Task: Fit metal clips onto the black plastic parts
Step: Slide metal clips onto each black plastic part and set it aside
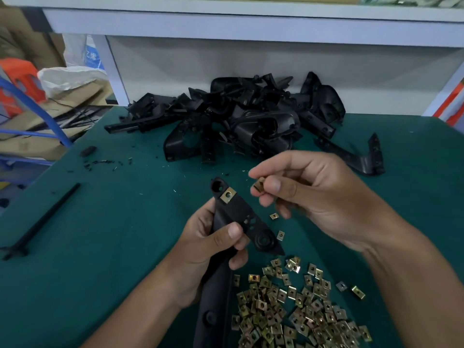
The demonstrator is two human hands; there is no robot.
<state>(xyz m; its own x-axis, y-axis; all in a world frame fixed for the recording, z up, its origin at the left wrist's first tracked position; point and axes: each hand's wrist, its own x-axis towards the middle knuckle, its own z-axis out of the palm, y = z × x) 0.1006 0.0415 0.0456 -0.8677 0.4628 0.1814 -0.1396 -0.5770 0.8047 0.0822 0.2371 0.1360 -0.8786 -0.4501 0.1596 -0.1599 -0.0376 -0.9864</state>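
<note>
One metal clip (228,195) is already seated on the black plastic part (242,217), which is gripped upright over the green table (75,247) by the left hand (208,249) so a second clip (259,184), pinched in the right hand (313,197), can be fitted.

Soft, even indoor light falls from above, leaving only faint shadows on the dark green matte table covering (75,247). The heap of black plastic moulded parts (241,116) shows dull highlights and little detail. The wide lens bends the pale shelf edge (251,26). Edges and corners look slightly blurred; the centre stays fairly sharp.
</note>
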